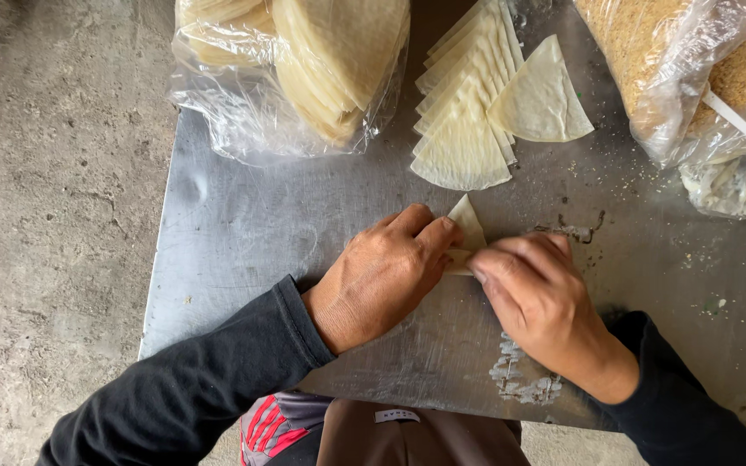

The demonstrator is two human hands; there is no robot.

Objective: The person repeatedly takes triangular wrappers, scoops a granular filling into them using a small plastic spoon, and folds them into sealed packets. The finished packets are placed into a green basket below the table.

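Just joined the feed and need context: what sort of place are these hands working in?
Probably a small, informal food-prep spot. The metal table stands on bare concrete floor, with stacked wrapper wedges, a bag of round wrappers and a bag of crumbs.

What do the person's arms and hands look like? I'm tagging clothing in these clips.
Both arms wear long black sleeves reaching the wrists. The left hand and right hand are bare: no gloves, rings or watch visible.

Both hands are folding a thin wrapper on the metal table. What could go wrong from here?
1. The wrapper looks thin; pinched between left hand and right hand, it may tear.
2. Crumbs and smears on the table could stick to it.
3. The fanned stack lies uncovered and might dry.
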